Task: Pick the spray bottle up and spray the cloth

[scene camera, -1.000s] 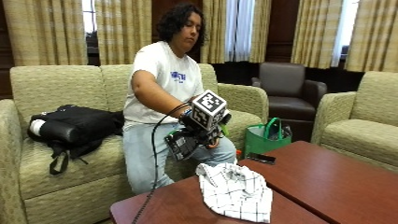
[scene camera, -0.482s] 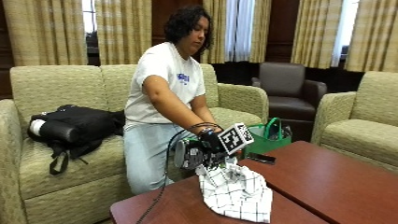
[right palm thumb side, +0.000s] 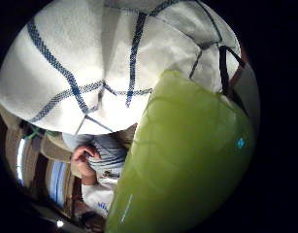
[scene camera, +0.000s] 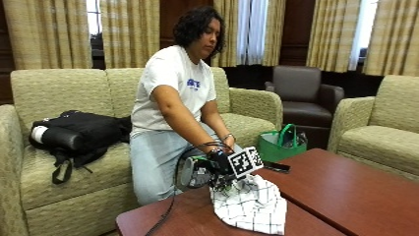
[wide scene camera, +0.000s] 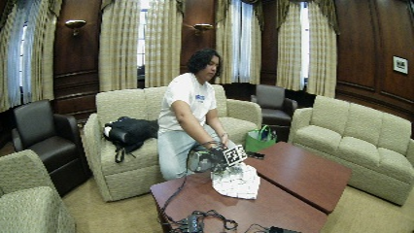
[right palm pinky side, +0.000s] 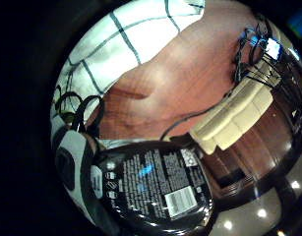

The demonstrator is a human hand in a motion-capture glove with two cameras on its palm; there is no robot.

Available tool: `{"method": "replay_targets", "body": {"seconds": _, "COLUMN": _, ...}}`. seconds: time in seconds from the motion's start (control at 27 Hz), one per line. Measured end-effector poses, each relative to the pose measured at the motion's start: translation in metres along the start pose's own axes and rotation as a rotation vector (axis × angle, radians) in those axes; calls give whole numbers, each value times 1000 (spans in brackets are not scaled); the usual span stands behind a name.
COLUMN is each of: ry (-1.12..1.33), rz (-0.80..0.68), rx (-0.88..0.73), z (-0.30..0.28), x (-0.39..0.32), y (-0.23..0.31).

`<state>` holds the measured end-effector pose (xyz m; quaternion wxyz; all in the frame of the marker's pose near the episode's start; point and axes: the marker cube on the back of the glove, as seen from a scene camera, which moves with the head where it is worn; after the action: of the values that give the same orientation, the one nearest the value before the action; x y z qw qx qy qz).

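- The gloved right hand (scene camera: 219, 164) hangs low over the near edge of the wooden bench (scene camera: 340, 187), its grip closed around a spray bottle (scene camera: 193, 173).
- The bottle's dark body with a printed label (right palm pinky side: 155, 189) sits right against the palm; in the thumb-side view its yellow-green liquid (right palm thumb side: 187, 160) fills much of the frame.
- Just beyond the grip, touching the hand's front, lies a white cloth with a dark check (scene camera: 252, 206), crumpled in a heap on the bench.
- The cloth (right palm thumb side: 90, 68) is close before the palm, and bare reddish bench wood (right palm pinky side: 190, 78) shows beside it.
- Farther out from the grip a dark phone-like object (scene camera: 276, 167) rests on the bench, with a green bag (scene camera: 278, 145) on the floor behind.
- A black backpack (scene camera: 75, 132) lies on the sofa (scene camera: 59, 93), well apart from the grip.
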<state>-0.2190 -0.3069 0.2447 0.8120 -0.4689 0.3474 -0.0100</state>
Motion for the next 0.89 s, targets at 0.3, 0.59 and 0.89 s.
{"method": "replay_targets", "body": {"seconds": 0.3, "ry": -187, "rz": -125, "rx": 131, "z": -50, "x": 6, "y": 52}}
{"method": "replay_targets", "body": {"seconds": 0.59, "ry": -598, "rz": -369, "rx": 383, "z": -116, "x": -1, "y": 135}}
{"method": "replay_targets", "body": {"seconds": 0.89, "ry": -1048, "rz": -616, "rx": 601, "z": -158, "x": -30, "y": 188}}
